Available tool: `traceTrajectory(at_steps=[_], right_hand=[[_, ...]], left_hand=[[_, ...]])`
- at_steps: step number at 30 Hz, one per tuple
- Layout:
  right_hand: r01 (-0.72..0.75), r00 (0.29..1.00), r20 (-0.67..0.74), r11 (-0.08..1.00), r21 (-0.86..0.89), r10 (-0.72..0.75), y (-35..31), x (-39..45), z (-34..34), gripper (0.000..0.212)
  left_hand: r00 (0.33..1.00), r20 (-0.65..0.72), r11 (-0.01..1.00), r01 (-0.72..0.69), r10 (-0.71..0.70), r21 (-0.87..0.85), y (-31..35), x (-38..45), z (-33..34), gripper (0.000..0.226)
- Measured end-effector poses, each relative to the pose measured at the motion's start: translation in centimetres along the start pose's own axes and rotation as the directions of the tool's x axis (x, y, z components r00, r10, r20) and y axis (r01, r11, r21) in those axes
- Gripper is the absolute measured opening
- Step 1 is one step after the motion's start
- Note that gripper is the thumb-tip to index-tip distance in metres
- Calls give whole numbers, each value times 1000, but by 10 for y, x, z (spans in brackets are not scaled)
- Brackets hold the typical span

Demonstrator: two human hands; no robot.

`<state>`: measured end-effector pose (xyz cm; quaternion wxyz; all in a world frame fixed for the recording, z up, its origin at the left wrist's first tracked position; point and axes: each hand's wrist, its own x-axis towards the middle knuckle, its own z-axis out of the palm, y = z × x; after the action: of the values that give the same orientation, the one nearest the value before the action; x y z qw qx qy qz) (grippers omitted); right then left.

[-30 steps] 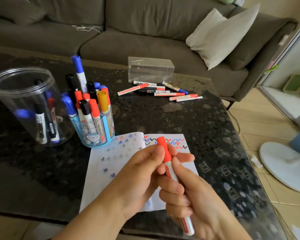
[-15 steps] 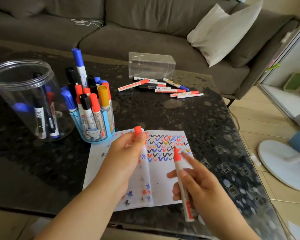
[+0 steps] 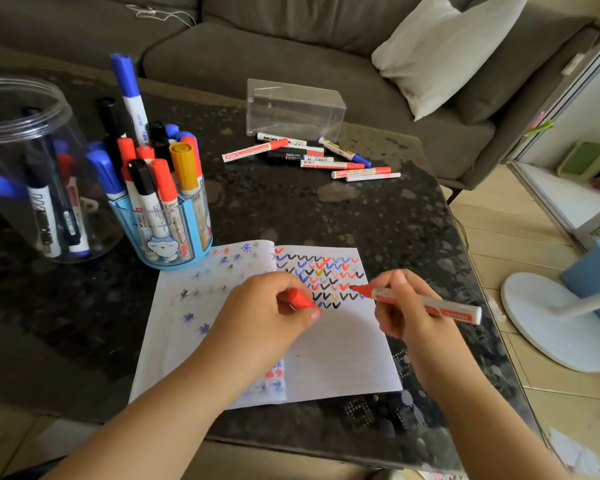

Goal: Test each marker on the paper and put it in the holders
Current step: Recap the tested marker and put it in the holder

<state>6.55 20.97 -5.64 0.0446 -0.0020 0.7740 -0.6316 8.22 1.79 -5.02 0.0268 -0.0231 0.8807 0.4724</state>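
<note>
the right hand [image 3: 407,306] pinches the marker [image 3: 426,302], its long axis pointing left with the tip over the paper [image 3: 340,362], while the left hand [image 3: 267,313], just beside the tip, grips the cap [image 3: 300,299].

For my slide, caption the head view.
Right hand brings uncapped red marker to paper; left hand holds its cap.

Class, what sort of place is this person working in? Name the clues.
Most likely a home living room: a grey sofa with a pale cushion stands behind a dark stone-topped coffee table, beside a wooden floor.
</note>
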Motion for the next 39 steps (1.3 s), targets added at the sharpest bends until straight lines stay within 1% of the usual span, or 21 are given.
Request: traceTrajectory(at_steps=[1,3,6,8,12,17,23,31,35,39], right_hand=[[15,1000,-18,998,-55,-16,2,4,1,35],[47,998,-37,993,-111,-51,5,11,3,39],[85,994,-49,979,-186,-96,12,20,8,29],[101,989,-84,977,-190,-118,19,23,10,24],[137,969,-181,974,-180,-169,33,25,10,24],[179,959,-172,953,-246,-225,38,25,10,30],[187,964,-135,947,-261,-228,40,27,10,32],[160,974,-112,951,-266,-196,40,28,11,37],[145,972,-141,951,-272,-188,41,28,9,41],[148,958,-190,939,-310,-214,42,29,11,37]], left_hand=[[999,1,998,-37,37,56,0,0,2,10],[994,16,981,-107,106,162,0,0,5,11],[983,64,936,-181,170,300,-1,1,10,15],[978,91,918,-210,190,337,-2,3,12,15],[971,98,893,-239,218,382,-4,4,16,17],[959,93,832,-278,266,479,-4,3,21,24],[957,89,817,-281,275,503,-5,4,24,23],[957,91,813,-283,276,509,-7,5,25,22],[956,92,817,-285,277,502,-7,5,25,21],[955,96,801,-289,282,525,-8,4,26,21]])
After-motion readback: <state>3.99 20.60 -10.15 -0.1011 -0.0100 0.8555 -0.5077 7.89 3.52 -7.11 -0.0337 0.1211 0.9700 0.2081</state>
